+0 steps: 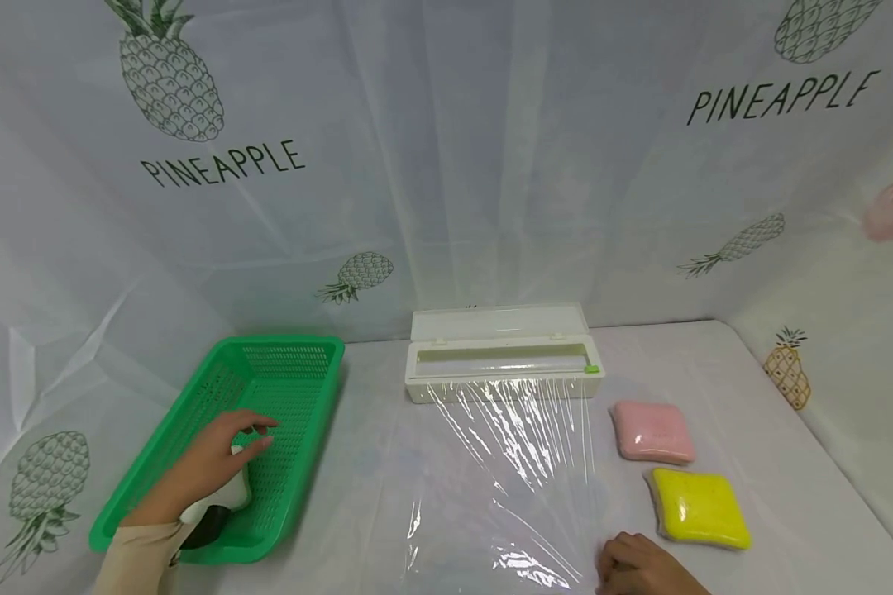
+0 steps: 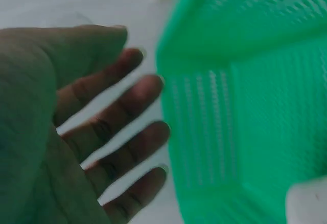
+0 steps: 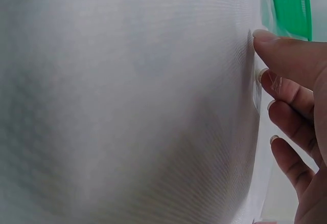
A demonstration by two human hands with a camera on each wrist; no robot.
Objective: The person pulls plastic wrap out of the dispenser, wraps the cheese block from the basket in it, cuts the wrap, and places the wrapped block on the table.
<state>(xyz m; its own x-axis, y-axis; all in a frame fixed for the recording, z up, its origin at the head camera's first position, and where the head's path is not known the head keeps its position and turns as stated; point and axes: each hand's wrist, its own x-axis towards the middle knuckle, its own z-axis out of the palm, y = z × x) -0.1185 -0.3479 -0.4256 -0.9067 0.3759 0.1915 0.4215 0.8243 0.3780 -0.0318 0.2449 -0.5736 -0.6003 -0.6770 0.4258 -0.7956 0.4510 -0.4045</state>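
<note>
Over the near part of the green basket (image 1: 327, 413), my left hand (image 1: 219, 454) hovers with loosely bent fingers and nothing in its grasp. Just beneath it lies a white block (image 1: 238, 492), partly hidden by the hand and wrist. In the left wrist view, the fingers are spread beside the basket wall (image 2: 204, 132). A clear sheet of plastic wrap (image 1: 506, 487) runs from a white dispenser box (image 1: 446, 390) toward me, creased toward its near right corner. There my right hand (image 1: 643, 566) pinches its edge with curled fingers; a bit of film clings at the index finger (image 3: 291, 93).
Right of the sheet lie a pink block (image 1: 653, 431) and a yellow block (image 1: 699, 506), both in shiny clear wrapping. The dispenser's lid (image 1: 499, 321) stands raised, with a small green piece (image 1: 592, 369) at its right end. A pineapple-print cloth (image 1: 461, 165) hangs behind.
</note>
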